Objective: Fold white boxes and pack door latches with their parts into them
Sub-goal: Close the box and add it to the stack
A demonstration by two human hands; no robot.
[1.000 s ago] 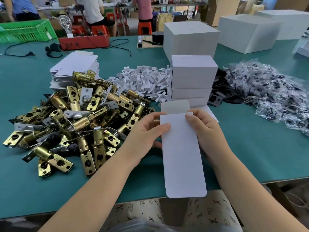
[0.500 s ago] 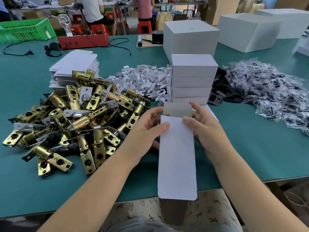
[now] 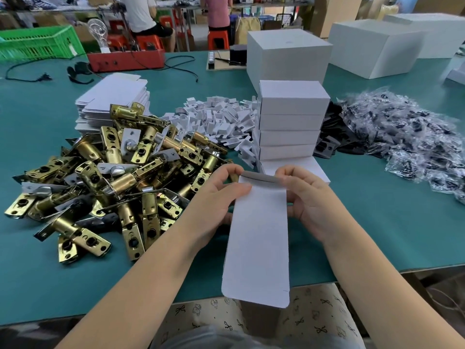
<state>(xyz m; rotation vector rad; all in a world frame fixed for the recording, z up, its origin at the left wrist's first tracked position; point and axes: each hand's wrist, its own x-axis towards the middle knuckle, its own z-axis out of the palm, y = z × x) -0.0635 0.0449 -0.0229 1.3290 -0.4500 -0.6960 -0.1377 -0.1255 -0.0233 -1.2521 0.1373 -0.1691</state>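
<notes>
We hold the long white cardboard box blank [image 3: 259, 233] with left hand [image 3: 214, 205] and right hand [image 3: 305, 200] pinching its far end; the flap between our fingertips, earlier upright, now lies folded down.

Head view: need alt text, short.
Both hands, left hand and right hand, hold a flat white box blank over a green table, folding its far flap. To the left lies a heap of brass door latches; behind stand stacked white boxes.
</notes>
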